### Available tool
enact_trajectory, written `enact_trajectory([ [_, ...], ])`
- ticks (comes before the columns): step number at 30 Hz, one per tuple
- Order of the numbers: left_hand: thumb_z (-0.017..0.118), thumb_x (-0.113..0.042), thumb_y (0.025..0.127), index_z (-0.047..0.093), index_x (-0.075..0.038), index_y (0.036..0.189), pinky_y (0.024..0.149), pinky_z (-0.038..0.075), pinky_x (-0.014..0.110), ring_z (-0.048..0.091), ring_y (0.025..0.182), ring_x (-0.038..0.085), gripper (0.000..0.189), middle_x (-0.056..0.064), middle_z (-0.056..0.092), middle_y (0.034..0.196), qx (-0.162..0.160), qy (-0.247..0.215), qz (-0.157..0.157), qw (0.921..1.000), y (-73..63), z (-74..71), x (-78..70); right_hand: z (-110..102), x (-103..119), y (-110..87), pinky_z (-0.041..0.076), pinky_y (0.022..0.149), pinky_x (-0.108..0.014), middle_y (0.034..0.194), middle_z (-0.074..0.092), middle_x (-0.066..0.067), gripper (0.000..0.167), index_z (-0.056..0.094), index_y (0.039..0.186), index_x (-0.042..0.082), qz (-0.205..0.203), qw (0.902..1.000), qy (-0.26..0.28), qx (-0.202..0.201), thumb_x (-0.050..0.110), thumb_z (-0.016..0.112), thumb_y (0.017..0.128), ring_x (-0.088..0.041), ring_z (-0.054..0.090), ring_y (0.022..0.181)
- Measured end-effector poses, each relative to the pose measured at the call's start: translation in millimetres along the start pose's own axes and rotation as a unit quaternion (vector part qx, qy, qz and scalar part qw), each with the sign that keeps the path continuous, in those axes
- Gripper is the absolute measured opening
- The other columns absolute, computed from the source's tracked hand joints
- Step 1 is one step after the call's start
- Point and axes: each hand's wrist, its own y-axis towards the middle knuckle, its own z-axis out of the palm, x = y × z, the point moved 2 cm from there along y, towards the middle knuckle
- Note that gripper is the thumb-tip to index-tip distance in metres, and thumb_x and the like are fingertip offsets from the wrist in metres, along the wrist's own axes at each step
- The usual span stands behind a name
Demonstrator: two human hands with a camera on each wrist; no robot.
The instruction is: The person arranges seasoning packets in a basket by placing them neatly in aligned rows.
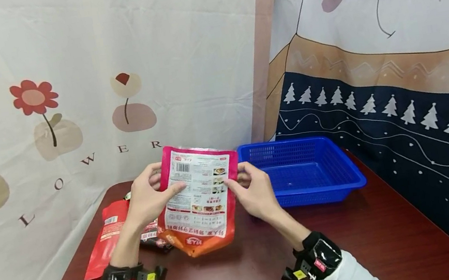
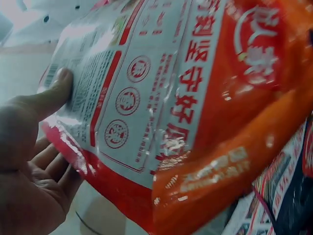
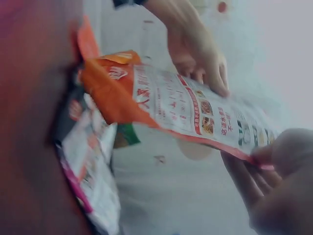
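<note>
Both hands hold up a food pouch [image 1: 198, 198], printed side toward the head camera, its orange bottom hanging lowest over the table. The left hand [image 1: 149, 193] pinches the left edge, thumb on the front and fingers behind. On the opposite edge, the right hand [image 1: 254, 189] grips it the same way. In the left wrist view the pouch [image 2: 132, 98] shows red print and a glossy orange base [image 2: 210, 181]. Beyond the left forearm lie a red packet [image 1: 109, 234] and a dark packet [image 1: 152, 237], partly covered by that arm and the pouch.
A blue plastic basket [image 1: 347, 181] stands at the back right of the brown table [image 1: 354, 237], beside the right hand. Printed curtains [image 1: 193, 56] hang behind and along the right side. Each wrist wears a black strap with a small camera.
</note>
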Motion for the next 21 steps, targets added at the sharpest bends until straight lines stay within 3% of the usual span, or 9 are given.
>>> enact_trajectory([
  [3, 0.099, -0.028, 0.091, 0.062, -0.011, 0.149, 0.08, 0.068, 0.023, 0.085, 0.109, 0.032, 0.071, 0.016, 0.084, 0.128, -0.034, -0.029, 0.046, 0.998, 0.3, 11.9, -14.6, -17, 1, 7.7, 0.062, 0.069, -0.02, 0.099, 0.087, -0.019, 0.02, 0.074, 0.113, 0.002, -0.017, 0.9998, 0.011, -0.004, 0.01, 0.087, 0.1, -0.02, 0.082, 0.08],
  [7, 0.099, -0.02, 0.089, 0.062, -0.01, 0.147, 0.077, 0.069, 0.025, 0.086, 0.1, 0.022, 0.069, 0.016, 0.085, 0.125, -0.064, -0.066, 0.091, 0.9916, -1.3, 28.3, -34.7, -39, 4, 16.1, 0.065, 0.071, -0.021, 0.105, 0.086, -0.019, 0.018, 0.076, 0.114, 0.002, -0.022, 0.9995, 0.022, -0.002, 0.013, 0.085, 0.102, -0.017, 0.08, 0.079],
  [10, 0.099, -0.017, 0.089, 0.062, -0.012, 0.146, 0.076, 0.069, 0.026, 0.086, 0.096, 0.018, 0.068, 0.015, 0.086, 0.123, -0.077, -0.093, 0.102, 0.9874, -1.8, 40.4, -47.9, -56, 7, 19.9, 0.066, 0.077, -0.02, 0.111, 0.087, -0.017, 0.017, 0.077, 0.116, 0.003, -0.031, 0.9994, 0.014, -0.008, 0.013, 0.084, 0.103, -0.014, 0.081, 0.086],
  [15, 0.1, -0.013, 0.087, 0.063, -0.012, 0.143, 0.078, 0.07, 0.028, 0.087, 0.096, 0.026, 0.067, 0.013, 0.087, 0.119, -0.092, -0.125, 0.125, 0.98, 0.5, 58.6, -64.9, -78, 12, 22.0, 0.066, 0.079, -0.019, 0.114, 0.087, -0.02, 0.018, 0.075, 0.119, 0.0, -0.059, 0.9978, 0.009, -0.027, 0.009, 0.082, 0.104, -0.009, 0.081, 0.087],
  [21, 0.102, -0.016, 0.085, 0.064, -0.011, 0.144, 0.078, 0.07, 0.026, 0.087, 0.095, 0.029, 0.07, 0.013, 0.087, 0.119, -0.109, -0.136, 0.131, 0.976, 1.2, 75.4, -73.2, -91, 16, 23.6, 0.068, 0.078, -0.02, 0.113, 0.085, -0.026, 0.018, 0.068, 0.118, -0.005, -0.064, 0.9971, 0.019, -0.037, 0.004, 0.077, 0.106, -0.002, 0.082, 0.086],
])
